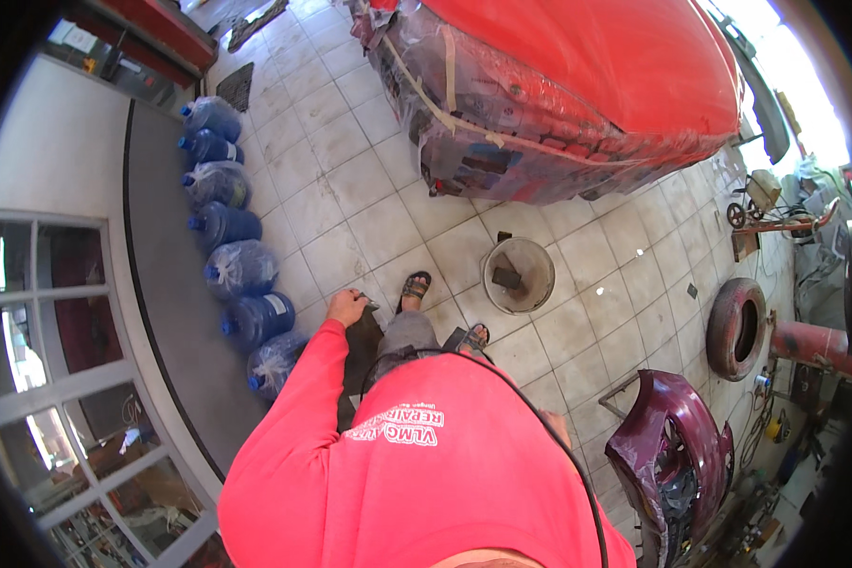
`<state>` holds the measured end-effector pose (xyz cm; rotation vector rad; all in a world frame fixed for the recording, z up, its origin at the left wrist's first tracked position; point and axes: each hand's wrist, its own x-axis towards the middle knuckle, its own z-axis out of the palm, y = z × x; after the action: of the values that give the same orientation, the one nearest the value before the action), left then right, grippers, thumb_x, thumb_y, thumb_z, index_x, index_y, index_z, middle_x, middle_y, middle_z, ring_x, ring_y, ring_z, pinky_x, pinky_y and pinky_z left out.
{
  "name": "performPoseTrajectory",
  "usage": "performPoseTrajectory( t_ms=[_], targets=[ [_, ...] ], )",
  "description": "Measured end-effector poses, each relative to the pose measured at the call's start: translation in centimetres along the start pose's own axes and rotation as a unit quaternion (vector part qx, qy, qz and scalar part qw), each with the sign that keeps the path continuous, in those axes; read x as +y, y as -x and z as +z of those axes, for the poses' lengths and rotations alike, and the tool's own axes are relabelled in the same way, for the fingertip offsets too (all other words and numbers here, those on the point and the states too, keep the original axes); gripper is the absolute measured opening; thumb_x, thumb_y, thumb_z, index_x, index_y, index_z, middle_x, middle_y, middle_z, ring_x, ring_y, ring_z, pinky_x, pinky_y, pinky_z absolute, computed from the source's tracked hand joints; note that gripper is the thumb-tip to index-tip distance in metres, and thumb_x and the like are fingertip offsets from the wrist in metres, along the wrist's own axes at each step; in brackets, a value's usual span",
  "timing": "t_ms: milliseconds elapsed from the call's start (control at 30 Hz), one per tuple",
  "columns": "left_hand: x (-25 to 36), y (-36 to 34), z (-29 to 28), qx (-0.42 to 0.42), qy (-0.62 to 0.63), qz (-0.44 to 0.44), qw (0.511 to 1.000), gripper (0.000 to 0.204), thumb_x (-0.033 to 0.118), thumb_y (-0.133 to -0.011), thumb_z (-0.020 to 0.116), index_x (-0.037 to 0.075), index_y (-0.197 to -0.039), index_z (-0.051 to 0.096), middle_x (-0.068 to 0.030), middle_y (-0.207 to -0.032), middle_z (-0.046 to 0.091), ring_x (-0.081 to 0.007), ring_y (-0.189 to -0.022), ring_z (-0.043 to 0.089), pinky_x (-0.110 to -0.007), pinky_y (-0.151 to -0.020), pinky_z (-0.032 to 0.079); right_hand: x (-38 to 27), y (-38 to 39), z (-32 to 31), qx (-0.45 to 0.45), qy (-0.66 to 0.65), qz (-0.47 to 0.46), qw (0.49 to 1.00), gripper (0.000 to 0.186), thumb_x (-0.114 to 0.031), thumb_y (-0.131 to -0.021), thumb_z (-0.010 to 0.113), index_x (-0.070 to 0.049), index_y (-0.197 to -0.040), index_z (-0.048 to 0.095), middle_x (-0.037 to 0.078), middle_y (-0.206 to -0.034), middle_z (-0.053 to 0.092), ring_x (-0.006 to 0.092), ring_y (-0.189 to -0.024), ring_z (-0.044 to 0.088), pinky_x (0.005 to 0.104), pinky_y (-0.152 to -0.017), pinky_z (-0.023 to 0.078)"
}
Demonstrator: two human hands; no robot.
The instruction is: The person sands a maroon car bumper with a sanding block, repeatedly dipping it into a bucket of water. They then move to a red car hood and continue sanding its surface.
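Observation:
My left hand [347, 308] is out to the left on a bent arm in a red sleeve. Its fingers curl around something small and greyish that I cannot make out, above a dark surface [362, 352] beside my leg. Only a small part of my right hand [559, 428] shows at the right edge of my red shirt; its fingers are hidden. Ahead of my sandalled feet [413, 288], a round whitish bucket [546, 295] stands on the tiled floor [379, 227], with a dark block [507, 276] in it.
Several blue water jugs [229, 225] line the left wall. Ahead stands a red car [577, 57] masked with plastic sheeting [502, 161]. At right are a tire [736, 329], a purple car body panel [667, 426] on a stand and a hand cart [776, 225]. A black cable [540, 409] crosses my shirt.

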<state>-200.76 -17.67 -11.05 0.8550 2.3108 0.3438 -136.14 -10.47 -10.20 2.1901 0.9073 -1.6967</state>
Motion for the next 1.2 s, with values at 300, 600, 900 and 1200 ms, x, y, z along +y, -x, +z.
performPoseTrajectory(
  t_ms=[300, 600, 900, 1200],
  targets=[
    [15.8, -9.4, -1.3, -0.125, 0.1, 0.213, 0.964, 0.031, 0.032, -0.092, 0.068, 0.005, -0.103, 0.076, -0.0215, -0.099, 0.074, -0.0402, -0.091, 0.07, -0.046, -0.08, 0.055, -15.1, 1.6, 9.0, 0.086, 0.026, -0.228, 0.969, 0.069, -0.029, -0.089, 0.078, 0.003, -0.145, 0.055, 0.024, -0.136, 0.066, 0.0306, -0.124, 0.066, 0.0412, -0.098, 0.054],
    [28.8, -8.1, -4.7, -0.482, 0.196, 0.344, 0.782, 0.027, 0.02, -0.095, 0.067, 0.001, -0.112, 0.074, -0.007, -0.099, 0.077, -0.0127, -0.087, 0.067, -0.033, -0.08, 0.054, -40.3, 13.3, 16.4, 0.063, 0.125, -0.505, 0.851, 0.057, -0.02, -0.079, 0.081, -0.006, -0.132, 0.063, 0.022, -0.103, 0.073, 0.0385, -0.098, 0.07, 0.0446, -0.081, 0.056],
    [16.8, -15.8, -1.5, -0.317, 0.13, 0.185, 0.921, 0.027, 0.024, -0.093, 0.075, 0.001, -0.107, 0.074, -0.0063, -0.091, 0.075, -0.0144, -0.08, 0.069, -0.03, -0.071, 0.056, -31.5, 11.3, 13.0, 0.147, 0.106, -0.334, 0.925, 0.029, -0.022, -0.081, 0.075, -0.003, -0.102, 0.07, 0.023, -0.096, 0.072, 0.0429, -0.095, 0.068, 0.0497, -0.081, 0.053],
    [16.6, -17.2, 14.4, -0.276, 0.099, 0.209, 0.933, 0.026, 0.022, -0.095, 0.072, 0.001, -0.11, 0.072, -0.0075, -0.093, 0.075, -0.0137, -0.079, 0.072, -0.028, -0.065, 0.056, -21.3, 0.8, 9.9, 0.061, -0.318, -0.15, 0.934, 0.015, -0.016, -0.088, 0.079, -0.005, -0.096, 0.074, -0.001, -0.084, 0.07, 0.0116, -0.074, 0.064, 0.0305, -0.061, 0.052]
  ],
)
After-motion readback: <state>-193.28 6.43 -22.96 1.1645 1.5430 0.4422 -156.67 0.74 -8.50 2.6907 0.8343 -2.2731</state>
